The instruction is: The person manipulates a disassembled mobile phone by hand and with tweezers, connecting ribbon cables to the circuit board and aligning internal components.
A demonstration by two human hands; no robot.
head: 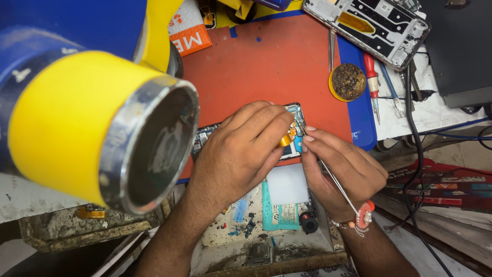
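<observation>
Your one camera sits on your head, facing steeply down and close over the red mat [266, 66]; a yellow nozzle [97, 128] crowds its left side.

hands 2 [241, 154] [343, 166] | opened phones 2 [246, 134] [376, 25] | tweezers 1 [333, 180] | screwdrivers 2 [371, 82] [392, 90]

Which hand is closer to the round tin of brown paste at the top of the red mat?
Right. The right hand lies just below the round tin, holding thin tweezers. The left hand rests farther left, on the opened phone.
</observation>
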